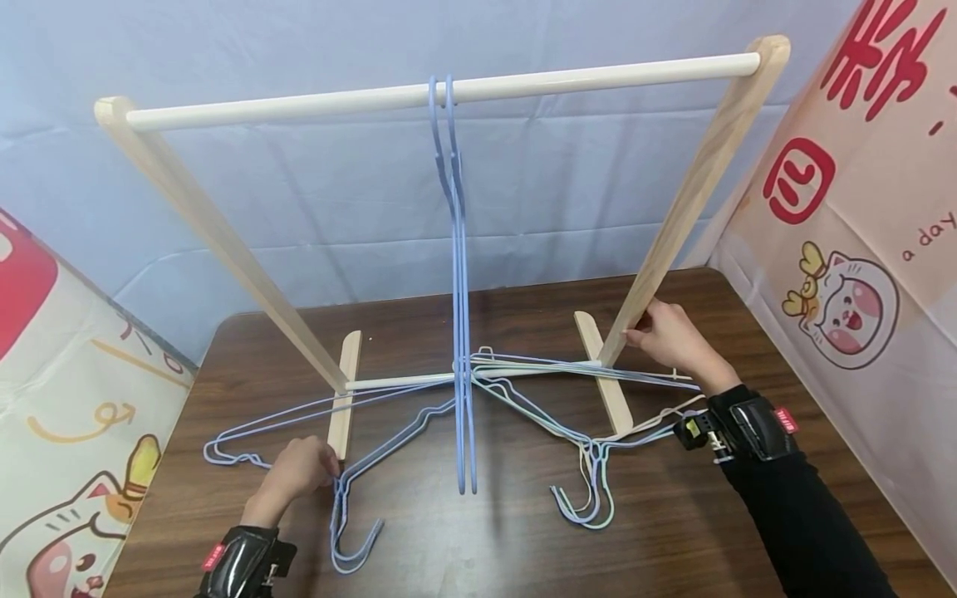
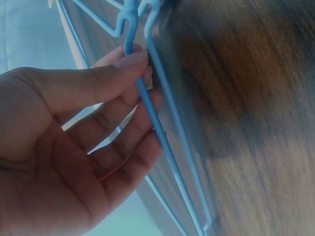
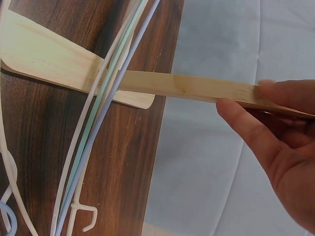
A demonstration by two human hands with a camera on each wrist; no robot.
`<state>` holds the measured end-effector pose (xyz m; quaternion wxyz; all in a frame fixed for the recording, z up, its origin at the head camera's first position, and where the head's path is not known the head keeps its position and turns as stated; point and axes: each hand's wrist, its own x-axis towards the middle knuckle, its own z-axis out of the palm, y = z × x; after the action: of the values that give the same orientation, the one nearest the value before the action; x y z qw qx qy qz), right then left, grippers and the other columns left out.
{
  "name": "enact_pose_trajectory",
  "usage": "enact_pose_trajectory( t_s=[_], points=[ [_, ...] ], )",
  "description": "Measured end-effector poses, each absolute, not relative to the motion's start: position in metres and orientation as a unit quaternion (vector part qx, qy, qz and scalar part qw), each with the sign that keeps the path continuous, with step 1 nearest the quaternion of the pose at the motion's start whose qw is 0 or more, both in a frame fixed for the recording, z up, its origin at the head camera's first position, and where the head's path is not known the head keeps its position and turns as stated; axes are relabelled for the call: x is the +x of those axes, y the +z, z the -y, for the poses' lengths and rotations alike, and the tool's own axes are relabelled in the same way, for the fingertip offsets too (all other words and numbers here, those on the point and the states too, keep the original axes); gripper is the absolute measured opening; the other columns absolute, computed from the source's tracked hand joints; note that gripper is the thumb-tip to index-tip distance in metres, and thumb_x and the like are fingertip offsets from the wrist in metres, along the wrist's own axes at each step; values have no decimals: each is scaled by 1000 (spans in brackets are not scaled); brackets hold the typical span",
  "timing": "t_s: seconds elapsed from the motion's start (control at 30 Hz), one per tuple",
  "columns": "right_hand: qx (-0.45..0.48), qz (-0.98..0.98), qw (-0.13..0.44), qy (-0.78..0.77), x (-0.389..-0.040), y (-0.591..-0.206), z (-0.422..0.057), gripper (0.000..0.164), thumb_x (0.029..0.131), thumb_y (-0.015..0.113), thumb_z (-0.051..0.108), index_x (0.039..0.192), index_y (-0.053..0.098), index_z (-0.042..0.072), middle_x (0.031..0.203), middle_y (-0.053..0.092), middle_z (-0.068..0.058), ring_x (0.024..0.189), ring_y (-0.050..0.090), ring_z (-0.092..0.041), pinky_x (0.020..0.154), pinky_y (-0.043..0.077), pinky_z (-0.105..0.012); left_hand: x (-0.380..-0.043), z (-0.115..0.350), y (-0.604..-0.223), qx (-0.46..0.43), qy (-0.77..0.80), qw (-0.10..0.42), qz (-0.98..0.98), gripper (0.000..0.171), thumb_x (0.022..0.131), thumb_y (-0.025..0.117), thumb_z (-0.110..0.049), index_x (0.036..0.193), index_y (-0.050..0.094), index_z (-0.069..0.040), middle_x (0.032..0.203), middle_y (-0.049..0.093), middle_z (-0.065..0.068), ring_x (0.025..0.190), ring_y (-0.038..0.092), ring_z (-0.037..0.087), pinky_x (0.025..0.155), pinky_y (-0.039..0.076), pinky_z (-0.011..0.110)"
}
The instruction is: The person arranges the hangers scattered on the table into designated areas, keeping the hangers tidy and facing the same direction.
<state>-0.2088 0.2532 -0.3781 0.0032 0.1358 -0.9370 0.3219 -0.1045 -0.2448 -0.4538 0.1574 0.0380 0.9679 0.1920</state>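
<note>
Blue hangers [image 2: 154, 118] lie on the worktop [image 1: 508, 548] at left, one pinched by the left hand [image 1: 295, 469]; the right hand [image 1: 676, 342] grips the right post [image 1: 692, 199] of the rack [image 1: 598, 79]; bare worktop separates left hooks [image 1: 367, 549] from right hooks [image 1: 596, 465]; its back edge runs behind.

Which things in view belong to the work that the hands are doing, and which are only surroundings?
Likely part of the job:
Blue hanger, pinched by the left hand
Another blue hanger beside it
Wooden rack, held by the right hand
Two blue hangers on the rack
Mixed-colour hangers lying at right

Likely just surroundings:
Table
Blue backdrop
Printed side cloths
Black wrist devices
</note>
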Motion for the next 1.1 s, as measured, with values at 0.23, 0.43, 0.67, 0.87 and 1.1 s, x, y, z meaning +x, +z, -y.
enact_pose_trajectory(
  t_s=[0.23,0.43,0.67,0.87,1.1],
  points=[
    [140,933,-5,332,-209,-379,-255,28,83,60,-1,106,49,-13,91,60,-29,80,62,-38,61,51,-37,-104,246,-449,46,196,143,-969,20,57,68,4,60,63,-15,61,60,-4,57,49,14,54,43,30],
    [140,931,-9,337,-209,-379,-255,28,83,60,-1,106,49,-13,91,61,-28,80,62,-37,61,51,-37,-104,249,-443,62,207,132,-967,17,58,69,2,61,64,-14,62,62,-3,59,51,15,57,45,34],
    [143,931,-9,337,-210,-379,-256,28,83,60,-1,107,49,-13,90,61,-28,79,62,-37,60,51,-36,-104,251,-438,66,214,128,-966,16,58,69,1,61,65,-15,62,63,-5,61,54,16,59,45,35],
    [140,932,-13,335,-209,-379,-256,28,84,60,-1,106,49,-13,90,61,-28,79,62,-36,59,50,-36,-107,252,-435,61,214,130,-966,15,58,70,-1,61,65,-15,63,63,-4,61,54,17,60,45,36],
    [140,932,-16,334,-209,-377,-255,28,84,59,-1,107,49,-13,89,61,-27,78,61,-36,59,49,-34,-107,253,-430,55,210,128,-968,16,57,66,0,63,64,-14,65,63,-3,62,54,18,60,45,37]
  ],
)
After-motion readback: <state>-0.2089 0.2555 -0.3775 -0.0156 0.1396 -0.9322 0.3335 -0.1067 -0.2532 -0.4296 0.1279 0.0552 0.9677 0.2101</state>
